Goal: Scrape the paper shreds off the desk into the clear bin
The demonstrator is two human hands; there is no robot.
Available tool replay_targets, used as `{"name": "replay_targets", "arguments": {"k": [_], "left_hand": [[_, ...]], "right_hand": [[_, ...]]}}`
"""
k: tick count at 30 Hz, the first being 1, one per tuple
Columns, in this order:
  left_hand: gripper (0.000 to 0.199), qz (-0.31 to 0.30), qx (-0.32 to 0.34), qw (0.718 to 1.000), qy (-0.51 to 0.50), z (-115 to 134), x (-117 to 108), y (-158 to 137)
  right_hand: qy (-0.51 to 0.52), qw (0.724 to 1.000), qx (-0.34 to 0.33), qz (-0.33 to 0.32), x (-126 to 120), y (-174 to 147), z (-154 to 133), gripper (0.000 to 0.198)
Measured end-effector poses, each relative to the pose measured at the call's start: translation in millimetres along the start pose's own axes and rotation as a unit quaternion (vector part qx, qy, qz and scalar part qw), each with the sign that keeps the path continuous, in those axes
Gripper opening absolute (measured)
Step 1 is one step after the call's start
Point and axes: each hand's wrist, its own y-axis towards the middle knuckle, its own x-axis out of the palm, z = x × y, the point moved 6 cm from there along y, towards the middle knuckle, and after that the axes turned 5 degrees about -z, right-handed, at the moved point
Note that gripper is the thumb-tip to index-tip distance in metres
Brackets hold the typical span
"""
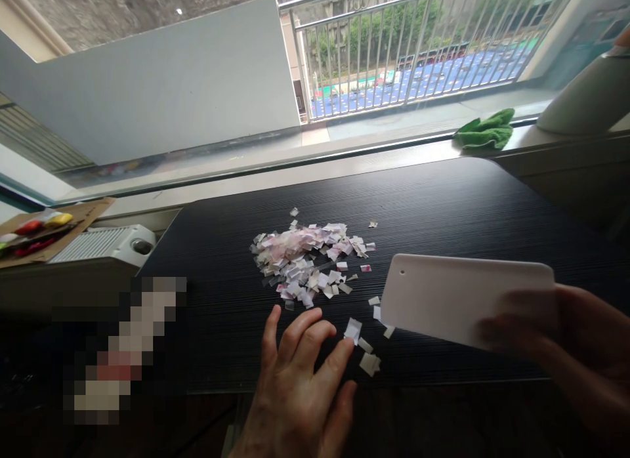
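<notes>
A loose pile of small torn paper pieces lies on the black table, mostly white with some pink. My left hand is palm down at the near side of the pile, fingers spread and slightly bent. Its index fingertip meets or nearly meets a stray white scrap. On the right, my right hand grips a thin white board with rounded corners and a small hole near one corner. The board is held over the table beside several stray scraps, its far end pointing left.
Behind the table runs a window sill with a green cloth and a pale rounded container. A white radiator and cardboard bearing colourful items stand at the left. A pixelated patch covers the table's left edge.
</notes>
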Motion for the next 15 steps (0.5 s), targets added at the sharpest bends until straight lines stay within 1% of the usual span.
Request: {"name": "replay_targets", "arguments": {"k": [4,6,9,10,12,15], "left_hand": [[0.027,0.02,0.005,1.0,-0.022,8.2,2.1,2.6],[0.028,0.034,0.009,0.999,-0.028,14.6,6.1,6.2],[0.034,0.035,0.033,0.998,-0.032,24.2,11.5,12.5],[0.035,0.039,0.04,0.998,-0.033,25.7,11.0,14.0],[0.036,0.045,0.046,0.998,-0.028,25.3,7.7,15.3],[0.036,0.037,0.047,0.998,-0.005,19.2,1.7,13.4]], "right_hand": [[0.04,0.998,-0.02,-0.05,10.2,-2.1,-2.9,0.018],[0.035,0.999,-0.008,-0.02,5.3,-1.4,-3.1,0.017],[-0.004,0.998,0.014,0.064,-13.7,2.9,-4.4,0.022],[-0.011,0.996,0.017,0.082,-19.5,6.0,-5.6,0.025],[0.001,0.996,0.014,0.087,-25.5,16.0,-8.5,0.029],[0.042,0.998,-0.014,0.046,-21.6,39.0,-12.7,0.029]]}}
